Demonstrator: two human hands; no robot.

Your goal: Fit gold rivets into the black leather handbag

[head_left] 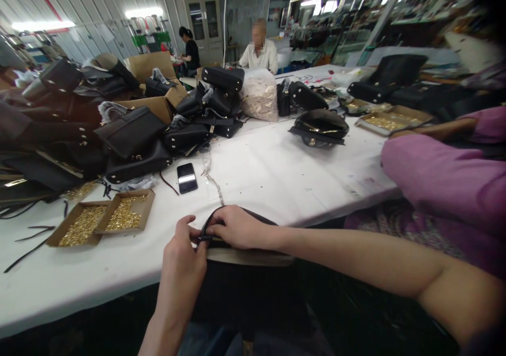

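Observation:
A black handbag [253,287] lies in front of me at the near edge of the table, its top opening towards the table. My left hand [185,258] pinches the bag's left top corner between thumb and fingers. Against the same corner, my right hand [233,227] reaches over the opening with its fingers bent and closed on the edge. Whether a small fitting is between the fingers is hidden. A pale strip of lining or zip tape [253,257] shows along the opening, below my right wrist.
Two cardboard trays [148,208] of small gold fittings and a phone [187,178] lie on the white table [261,171]. Black handbags [134,134] are piled at left. Another bag [321,126] stands ahead. A person in a purple sleeve [438,161] sits close on the right.

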